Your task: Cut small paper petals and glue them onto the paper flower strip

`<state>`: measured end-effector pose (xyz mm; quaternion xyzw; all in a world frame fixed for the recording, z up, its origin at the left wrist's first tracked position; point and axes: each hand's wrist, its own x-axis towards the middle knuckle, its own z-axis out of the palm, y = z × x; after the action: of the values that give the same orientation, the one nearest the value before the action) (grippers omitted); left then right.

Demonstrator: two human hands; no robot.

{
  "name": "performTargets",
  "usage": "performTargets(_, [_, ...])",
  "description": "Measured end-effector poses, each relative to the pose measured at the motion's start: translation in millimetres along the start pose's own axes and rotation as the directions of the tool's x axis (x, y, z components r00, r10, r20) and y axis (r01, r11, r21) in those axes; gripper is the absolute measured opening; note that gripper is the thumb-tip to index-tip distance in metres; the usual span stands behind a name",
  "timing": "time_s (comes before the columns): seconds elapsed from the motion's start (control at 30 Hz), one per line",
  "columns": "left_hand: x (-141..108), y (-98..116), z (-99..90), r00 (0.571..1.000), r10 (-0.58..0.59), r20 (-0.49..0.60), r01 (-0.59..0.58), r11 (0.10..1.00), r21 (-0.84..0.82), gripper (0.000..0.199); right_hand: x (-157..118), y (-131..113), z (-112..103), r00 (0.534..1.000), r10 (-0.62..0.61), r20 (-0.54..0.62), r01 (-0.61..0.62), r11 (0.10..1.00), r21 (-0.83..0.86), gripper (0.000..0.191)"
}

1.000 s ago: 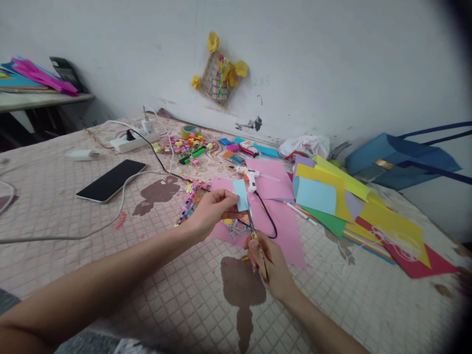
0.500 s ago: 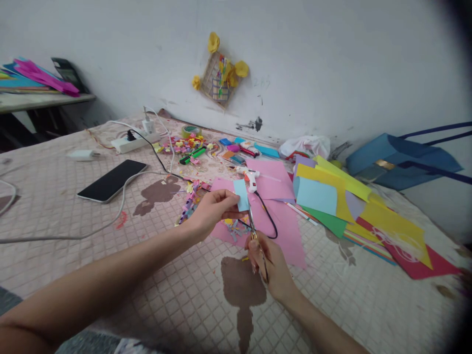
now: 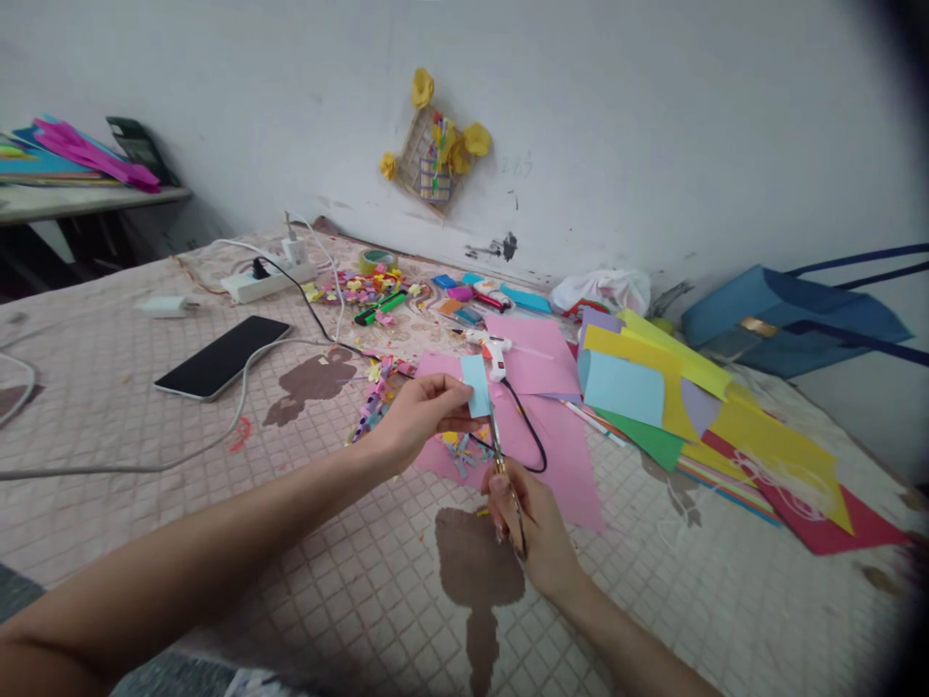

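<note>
Pale, grid-patterned cloth (image 3: 348, 571) covers the surface, which backs onto a scuffed white wall (image 3: 616, 126). Near its middle, a small light-blue paper rectangle (image 3: 476, 382) is held up over a pink paper sheet (image 3: 570, 489), practically where it was half a second ago, its tilt barely altered. Just beyond it lies a white glue gun (image 3: 496, 358). To the right, overlapping coloured paper sheets (image 3: 631, 387) crowd in; to the left, a flat black phone (image 3: 222, 356) lies well apart, and the broadest stretch of cloth is nearest the person. The left hand (image 3: 428, 411) pinches the paper in a narrow grip, thumb against fingers. The right hand (image 3: 533, 523) is closed around slim metal scissors (image 3: 497, 448), blades pointing at the paper's lower edge; I can't tell whether they touch it.
</note>
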<state>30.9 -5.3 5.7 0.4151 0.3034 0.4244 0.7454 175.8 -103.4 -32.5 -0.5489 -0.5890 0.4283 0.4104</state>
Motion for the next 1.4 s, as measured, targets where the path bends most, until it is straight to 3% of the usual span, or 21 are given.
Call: performTargets(1.4, [-6.7, -5.4, 5.5, 0.997, -0.053, 0.059, 0.049, 0.996, 0.069, 0.022, 3.6, -6.8, -1.5, 0.999, 0.046, -0.011, -0.045, 0.995, 0.088, 0.044])
